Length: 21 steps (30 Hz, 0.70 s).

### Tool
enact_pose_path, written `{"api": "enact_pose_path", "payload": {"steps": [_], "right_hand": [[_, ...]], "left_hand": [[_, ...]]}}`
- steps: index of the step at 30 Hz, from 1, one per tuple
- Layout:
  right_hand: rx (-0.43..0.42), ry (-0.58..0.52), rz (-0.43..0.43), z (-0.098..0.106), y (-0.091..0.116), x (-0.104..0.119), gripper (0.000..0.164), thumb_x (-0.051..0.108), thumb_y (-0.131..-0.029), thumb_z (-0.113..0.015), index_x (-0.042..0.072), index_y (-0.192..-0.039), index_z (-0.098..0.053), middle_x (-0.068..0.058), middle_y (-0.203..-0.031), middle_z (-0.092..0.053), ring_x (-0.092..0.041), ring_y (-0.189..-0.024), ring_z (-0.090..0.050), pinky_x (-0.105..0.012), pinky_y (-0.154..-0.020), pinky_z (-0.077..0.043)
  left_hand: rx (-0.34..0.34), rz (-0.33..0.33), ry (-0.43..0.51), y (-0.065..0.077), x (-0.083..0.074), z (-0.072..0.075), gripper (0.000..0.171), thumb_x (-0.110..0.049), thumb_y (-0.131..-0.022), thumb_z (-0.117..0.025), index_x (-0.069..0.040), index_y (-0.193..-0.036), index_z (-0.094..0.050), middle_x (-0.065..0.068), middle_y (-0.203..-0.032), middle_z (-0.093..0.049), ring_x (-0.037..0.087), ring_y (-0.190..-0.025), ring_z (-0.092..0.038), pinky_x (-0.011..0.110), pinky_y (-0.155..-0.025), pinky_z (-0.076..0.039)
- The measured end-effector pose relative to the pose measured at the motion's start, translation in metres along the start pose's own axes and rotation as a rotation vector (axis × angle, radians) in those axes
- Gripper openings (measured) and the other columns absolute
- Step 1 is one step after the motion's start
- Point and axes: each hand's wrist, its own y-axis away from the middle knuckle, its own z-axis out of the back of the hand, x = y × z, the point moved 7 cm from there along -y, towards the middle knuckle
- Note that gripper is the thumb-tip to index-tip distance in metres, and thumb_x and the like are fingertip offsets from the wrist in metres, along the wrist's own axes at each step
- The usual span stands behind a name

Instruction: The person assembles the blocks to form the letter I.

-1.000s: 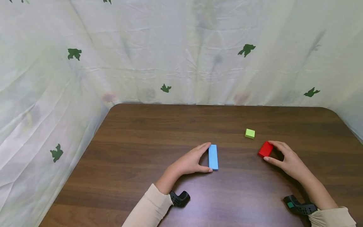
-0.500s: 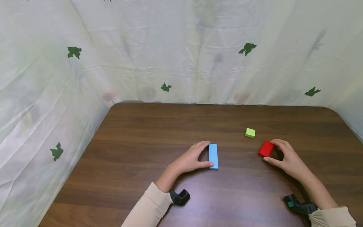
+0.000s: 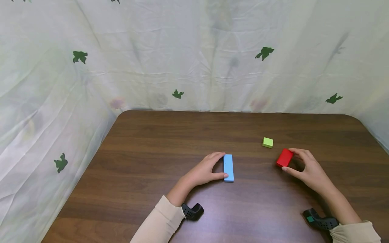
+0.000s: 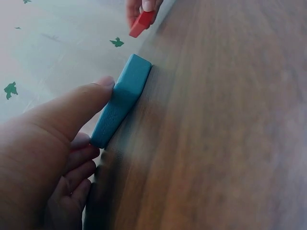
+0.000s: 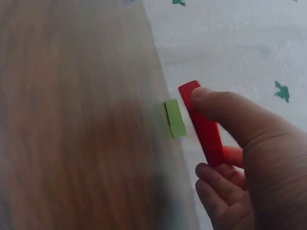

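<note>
A long light-blue block [image 3: 228, 168] lies on the table with its length pointing away from me. My left hand [image 3: 199, 172] holds it from the left, thumb near the close end and fingertips at the far end; in the left wrist view the thumb presses the side of the blue block [image 4: 122, 103]. To the right, a red block [image 3: 285, 157] is pinched between the thumb and fingers of my right hand [image 3: 310, 170]. The right wrist view shows the red block [image 5: 205, 124] tilted, with the thumb on its upper part.
A small lime-green block [image 3: 267, 142] sits behind and left of the red one. The brown wooden table [image 3: 170, 135] has rounded far corners. A pale curtain [image 3: 194, 57] with green leaf-like patches hangs along its back and left side.
My left thumb has moved slightly away from me along the blue block, off its close end. The red block has shifted a little farther away in my right hand's pinch.
</note>
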Motion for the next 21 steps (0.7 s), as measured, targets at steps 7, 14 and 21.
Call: {"api": "enact_pose_path", "payload": {"steps": [7, 14, 21], "right_hand": [[-0.033, 0.033, 0.074, -0.002, -0.001, 0.019, 0.066, 0.019, -0.069, -0.079, 0.000, -0.123, -0.046, -0.014, -0.115, -0.043, -0.030, -0.098, -0.047, -0.007, -0.078, -0.031], [-0.065, 0.040, 0.129, -0.006, 0.001, 0.035, 0.067, 0.017, -0.065, -0.081, 0.003, -0.122, -0.048, -0.007, -0.115, -0.045, -0.021, -0.096, -0.046, -0.006, -0.080, -0.031], [-0.066, 0.043, 0.206, -0.013, 0.004, 0.055, 0.068, 0.016, -0.063, -0.082, 0.007, -0.122, -0.050, -0.002, -0.114, -0.046, -0.015, -0.100, -0.044, -0.007, -0.082, -0.030]], "left_hand": [[-0.003, 0.004, 0.005, 0.001, 0.001, -0.001, 0.074, -0.044, -0.082, -0.062, -0.009, -0.140, -0.031, 0.005, -0.139, -0.034, 0.020, -0.129, -0.026, 0.035, -0.102, -0.025], [-0.004, 0.002, -0.001, 0.001, 0.001, -0.001, 0.074, -0.044, -0.082, -0.061, -0.009, -0.140, -0.031, 0.006, -0.139, -0.034, 0.021, -0.129, -0.026, 0.036, -0.102, -0.025], [-0.004, -0.002, -0.001, 0.001, 0.001, -0.001, 0.074, -0.043, -0.082, -0.061, -0.009, -0.140, -0.031, 0.006, -0.139, -0.034, 0.020, -0.129, -0.027, 0.036, -0.103, -0.024]]}}
